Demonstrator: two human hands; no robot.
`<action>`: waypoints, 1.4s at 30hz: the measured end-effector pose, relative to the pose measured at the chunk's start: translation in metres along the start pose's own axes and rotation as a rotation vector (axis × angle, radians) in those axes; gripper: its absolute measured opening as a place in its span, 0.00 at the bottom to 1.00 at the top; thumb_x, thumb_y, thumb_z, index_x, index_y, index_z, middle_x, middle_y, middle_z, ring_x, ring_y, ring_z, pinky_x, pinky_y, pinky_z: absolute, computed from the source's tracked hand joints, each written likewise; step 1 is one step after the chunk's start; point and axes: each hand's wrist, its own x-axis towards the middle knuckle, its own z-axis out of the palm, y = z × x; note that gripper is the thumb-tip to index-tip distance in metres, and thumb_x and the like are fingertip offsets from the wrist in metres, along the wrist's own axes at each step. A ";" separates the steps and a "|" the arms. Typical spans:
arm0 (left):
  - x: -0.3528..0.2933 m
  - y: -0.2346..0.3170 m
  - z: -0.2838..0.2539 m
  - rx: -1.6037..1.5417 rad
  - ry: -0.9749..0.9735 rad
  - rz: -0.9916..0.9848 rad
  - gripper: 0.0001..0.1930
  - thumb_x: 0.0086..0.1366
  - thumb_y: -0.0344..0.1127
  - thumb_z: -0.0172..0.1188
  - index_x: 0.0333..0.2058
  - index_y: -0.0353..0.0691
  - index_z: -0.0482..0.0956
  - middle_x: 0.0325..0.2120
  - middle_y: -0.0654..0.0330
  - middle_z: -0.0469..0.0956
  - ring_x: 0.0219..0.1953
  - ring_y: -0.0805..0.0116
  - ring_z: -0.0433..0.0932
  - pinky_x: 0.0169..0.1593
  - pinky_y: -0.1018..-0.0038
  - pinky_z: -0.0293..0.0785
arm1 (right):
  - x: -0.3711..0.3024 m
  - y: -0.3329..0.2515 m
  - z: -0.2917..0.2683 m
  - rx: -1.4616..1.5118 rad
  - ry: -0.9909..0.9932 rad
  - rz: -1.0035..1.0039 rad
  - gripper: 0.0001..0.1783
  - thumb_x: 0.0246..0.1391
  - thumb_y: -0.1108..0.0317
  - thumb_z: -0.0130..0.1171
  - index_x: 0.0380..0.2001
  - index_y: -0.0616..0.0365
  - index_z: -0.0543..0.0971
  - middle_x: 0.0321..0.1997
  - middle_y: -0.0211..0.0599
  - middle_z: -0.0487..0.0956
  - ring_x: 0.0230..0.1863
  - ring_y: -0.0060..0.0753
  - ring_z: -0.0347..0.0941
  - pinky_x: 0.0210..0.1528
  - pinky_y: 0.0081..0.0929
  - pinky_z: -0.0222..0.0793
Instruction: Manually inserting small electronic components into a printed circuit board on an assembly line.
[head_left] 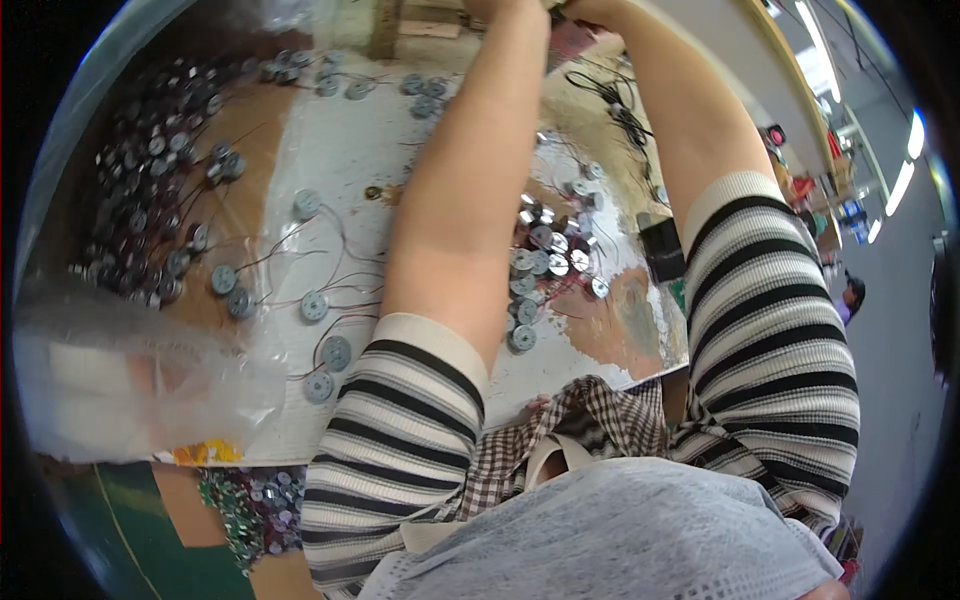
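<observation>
Both my arms stretch away to the far edge of the view. My left hand (497, 8) is mostly cut off by the top edge, so its fingers do not show. Close to it on the right, my right hand (597, 12) is bent inward, and its fingertips are hidden. A reddish piece (570, 42) lies just below the hands; I cannot make out what it is or whether either hand touches it. Between my forearms, a cluster of small round metal motors (540, 262) with thin wires sits on the worn white tabletop (535, 375).
A large heap of similar motors (150, 200) covers the left side, with several loose ones (313, 306) nearer. Clear plastic wrap (150, 375) lies at the near left. A black cable (620, 110) and a dark block (662, 250) are on the right. Another person (852, 298) is far right.
</observation>
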 end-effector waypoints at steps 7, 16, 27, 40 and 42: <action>-0.020 0.014 0.046 -0.038 -0.184 0.101 0.19 0.56 0.35 0.54 0.37 0.19 0.76 0.35 0.36 0.78 0.39 0.45 0.79 0.43 0.62 0.74 | 0.013 0.068 -0.047 0.502 -0.065 0.081 0.08 0.48 0.73 0.60 0.19 0.64 0.78 0.17 0.38 0.74 0.17 0.29 0.68 0.16 0.28 0.60; -0.040 0.034 0.019 0.037 -0.062 0.034 0.19 0.55 0.38 0.55 0.33 0.23 0.79 0.35 0.36 0.78 0.43 0.43 0.76 0.47 0.60 0.71 | 0.007 0.053 -0.077 0.505 0.011 0.160 0.07 0.43 0.73 0.67 0.23 0.66 0.80 0.18 0.40 0.75 0.16 0.27 0.68 0.15 0.23 0.63; -0.017 0.022 0.037 -0.006 -0.071 0.084 0.18 0.54 0.39 0.56 0.32 0.24 0.79 0.33 0.36 0.78 0.40 0.42 0.77 0.44 0.57 0.72 | -0.005 0.036 -0.084 -0.485 0.245 0.033 0.18 0.38 0.61 0.66 0.30 0.66 0.82 0.31 0.48 0.82 0.33 0.40 0.78 0.34 0.36 0.73; -0.065 0.056 0.026 0.089 -0.212 -0.102 0.18 0.55 0.38 0.55 0.33 0.24 0.79 0.32 0.37 0.78 0.39 0.42 0.78 0.43 0.58 0.73 | 0.003 0.048 -0.031 -0.350 0.255 -0.072 0.29 0.30 0.53 0.69 0.32 0.68 0.81 0.36 0.57 0.79 0.42 0.50 0.77 0.41 0.38 0.73; -0.053 0.045 0.019 0.031 -0.152 -0.008 0.17 0.55 0.38 0.55 0.33 0.24 0.79 0.32 0.37 0.79 0.40 0.42 0.78 0.43 0.58 0.73 | -0.002 0.020 -0.028 -0.355 0.211 -0.136 0.29 0.30 0.52 0.70 0.32 0.68 0.81 0.37 0.58 0.79 0.43 0.51 0.76 0.42 0.39 0.72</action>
